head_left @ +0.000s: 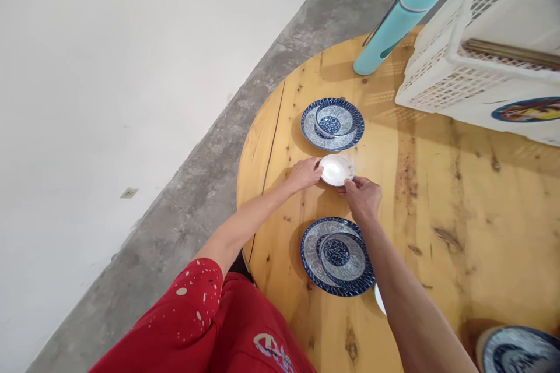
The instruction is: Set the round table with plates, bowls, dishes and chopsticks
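Note:
Both of my hands grip a small white dish (336, 169) by opposite sides of its rim. My left hand (305, 173) is closed on the left edge, and my right hand (364, 196) pinches the lower right edge. Just beyond the dish lies a blue-patterned plate (307, 128) with a matching bowl (343, 119) on it. Closer to me is another blue-patterned plate (311, 245), also bearing a bowl (350, 259). My right forearm partly covers a second white dish (380, 299) beside this plate.
On the wooden table (437, 198), a white plastic crate (437, 84) stands at the back right, with thin sticks (511, 52) inside. A light blue bottle (394, 26) stands left of it. More blue-patterned dishware (520, 349) sits at the lower right. A white wall (109, 70) rises at left.

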### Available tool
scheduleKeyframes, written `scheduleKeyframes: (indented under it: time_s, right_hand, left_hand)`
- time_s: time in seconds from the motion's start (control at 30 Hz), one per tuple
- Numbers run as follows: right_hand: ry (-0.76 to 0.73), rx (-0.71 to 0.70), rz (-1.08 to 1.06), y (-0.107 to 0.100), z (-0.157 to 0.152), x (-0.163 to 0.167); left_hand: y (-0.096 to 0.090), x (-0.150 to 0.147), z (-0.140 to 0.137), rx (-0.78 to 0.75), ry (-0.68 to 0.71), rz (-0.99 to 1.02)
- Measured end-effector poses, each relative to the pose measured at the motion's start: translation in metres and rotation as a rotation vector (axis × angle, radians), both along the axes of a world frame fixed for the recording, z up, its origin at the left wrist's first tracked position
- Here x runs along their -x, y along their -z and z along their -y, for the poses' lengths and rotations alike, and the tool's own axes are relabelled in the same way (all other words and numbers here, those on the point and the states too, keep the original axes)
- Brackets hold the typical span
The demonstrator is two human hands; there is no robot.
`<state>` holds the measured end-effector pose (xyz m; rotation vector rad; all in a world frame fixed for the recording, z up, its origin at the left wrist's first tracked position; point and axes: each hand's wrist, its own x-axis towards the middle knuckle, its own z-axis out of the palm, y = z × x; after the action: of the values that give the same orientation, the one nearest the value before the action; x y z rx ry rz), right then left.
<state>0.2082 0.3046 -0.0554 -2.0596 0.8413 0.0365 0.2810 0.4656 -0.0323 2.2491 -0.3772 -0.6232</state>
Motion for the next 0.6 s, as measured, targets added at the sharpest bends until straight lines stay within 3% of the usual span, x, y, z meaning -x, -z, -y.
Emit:
scheduleKeyframes:
  time_s: [0.6]
  right_hand:
    - [0.041, -0.042, 0.013, -0.0023, -0.0031, -0.0003]
  left_hand:
    - [-0.0029, 0.0011, -0.0014, 0.038, -0.035, -0.062]
